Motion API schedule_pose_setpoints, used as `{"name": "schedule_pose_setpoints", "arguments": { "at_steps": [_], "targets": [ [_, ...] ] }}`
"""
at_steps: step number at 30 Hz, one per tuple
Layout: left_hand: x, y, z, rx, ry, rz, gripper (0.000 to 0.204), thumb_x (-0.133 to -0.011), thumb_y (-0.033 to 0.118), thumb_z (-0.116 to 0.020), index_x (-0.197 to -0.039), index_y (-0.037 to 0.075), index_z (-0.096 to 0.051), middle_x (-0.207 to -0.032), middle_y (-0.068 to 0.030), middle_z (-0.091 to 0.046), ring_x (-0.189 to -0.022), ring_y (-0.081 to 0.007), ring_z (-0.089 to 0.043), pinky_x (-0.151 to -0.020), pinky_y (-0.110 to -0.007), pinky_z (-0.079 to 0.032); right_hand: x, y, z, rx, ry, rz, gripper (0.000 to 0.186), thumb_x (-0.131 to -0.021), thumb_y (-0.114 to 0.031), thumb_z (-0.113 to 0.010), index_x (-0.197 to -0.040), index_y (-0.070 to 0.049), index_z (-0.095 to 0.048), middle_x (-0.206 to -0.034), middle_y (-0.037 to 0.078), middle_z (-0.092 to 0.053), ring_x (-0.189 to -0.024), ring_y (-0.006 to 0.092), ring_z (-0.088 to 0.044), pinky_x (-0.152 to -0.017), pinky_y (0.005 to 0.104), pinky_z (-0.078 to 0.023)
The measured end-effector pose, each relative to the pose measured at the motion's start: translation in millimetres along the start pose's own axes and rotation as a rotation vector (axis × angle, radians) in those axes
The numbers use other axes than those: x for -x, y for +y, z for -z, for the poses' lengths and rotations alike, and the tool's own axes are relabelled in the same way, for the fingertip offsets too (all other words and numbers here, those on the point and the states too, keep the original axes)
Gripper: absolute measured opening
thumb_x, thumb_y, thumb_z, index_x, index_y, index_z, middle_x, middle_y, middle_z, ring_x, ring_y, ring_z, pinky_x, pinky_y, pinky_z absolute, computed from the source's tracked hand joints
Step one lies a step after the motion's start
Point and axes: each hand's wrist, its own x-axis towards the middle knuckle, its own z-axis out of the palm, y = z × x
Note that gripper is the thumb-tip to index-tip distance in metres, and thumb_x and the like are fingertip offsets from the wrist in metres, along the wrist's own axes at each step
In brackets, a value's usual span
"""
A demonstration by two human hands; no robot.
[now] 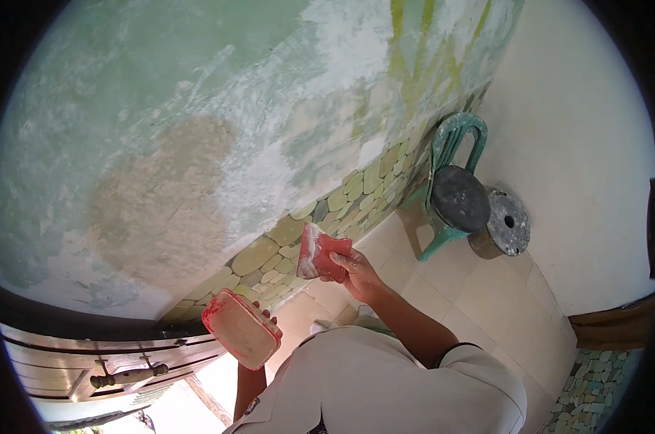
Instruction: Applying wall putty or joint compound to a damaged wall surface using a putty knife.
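Note:
My right hand [358,275] grips a red flat scraper [326,253] with pale, whitish paste along its wide edge, held out in front of the lower wall. My left hand [266,312] holds a red-rimmed plastic tub [241,329] of beige paste, its fingertips showing at the far rim and the rest hidden behind it. Both are below a painted wall [284,108] with patchy green, white and beige areas, yellow-green strokes and a large beige patch [161,195]. A band of green pebble-like tiles [273,247] runs along the wall's foot.
A green plastic chair [450,134] with a dark round lid-like object [459,197] on it stands right, beside a spattered bucket-like cylinder [508,228] on the tiled floor [490,304]. A plain white wall [581,181] bounds the right. An open wooden door [60,354] is at lower left.

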Motion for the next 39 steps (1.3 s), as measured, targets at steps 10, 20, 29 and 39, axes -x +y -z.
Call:
{"name": "schedule_pose_setpoints", "arguments": {
  "at_steps": [10, 20, 29, 39],
  "targets": [
    [-53.8, -52.2, -30.2, -0.225, 0.071, -0.018, 0.075, -0.092, 0.053, -0.052, -0.146, 0.005, -0.031, -0.143, -0.0183, -0.042, -0.129, -0.0385, -0.045, -0.109, -0.060, -0.034, 40.4, -50.3, 34.8, -0.089, 0.023, 0.081, 0.032, -0.090, -0.008, -0.062, -0.121, -0.004, -0.055, -0.111, 0.010, -0.064, -0.097, 0.0233, -0.066, -0.071, 0.0376, -0.058],
    [-57.5, -100.1, -23.0, -0.119, 0.220, -0.064, 0.074, -0.086, 0.051, -0.058, -0.142, 0.007, -0.037, -0.138, -0.0160, -0.047, -0.123, -0.0365, -0.049, -0.106, -0.055, -0.036, 74.4, -100.5, 16.8, -0.061, -0.139, 0.042, 0.033, -0.089, -0.007, -0.062, -0.121, -0.004, -0.057, -0.113, 0.007, -0.064, -0.101, 0.0211, -0.064, -0.089, 0.0375, -0.051],
    [-92.5, -132.2, -45.0, -0.356, 0.304, -0.457, 0.060, -0.101, 0.048, -0.030, -0.144, 0.007, -0.036, -0.141, -0.0090, -0.047, -0.128, -0.0256, -0.047, -0.109, -0.041, -0.037, 99.4, -131.7, -39.0, 0.765, -0.419, 0.175, 0.029, -0.090, -0.001, -0.061, -0.118, 0.004, -0.059, -0.102, 0.007, -0.066, -0.093, 0.0142, -0.061, -0.083, 0.0259, -0.047],
    [-92.3, -143.4, -100.2, -0.453, 0.066, -0.535, 0.092, -0.088, 0.077, -0.022, -0.140, 0.003, -0.040, -0.134, -0.0158, -0.050, -0.122, -0.0298, -0.050, -0.104, -0.043, -0.040, 88.7, -121.3, -44.9, 1.289, -0.601, 0.351, 0.027, -0.091, -0.001, -0.058, -0.118, -0.001, -0.062, -0.087, 0.012, -0.063, -0.068, 0.0167, -0.059, -0.062, 0.0286, -0.047]
  ]
}}
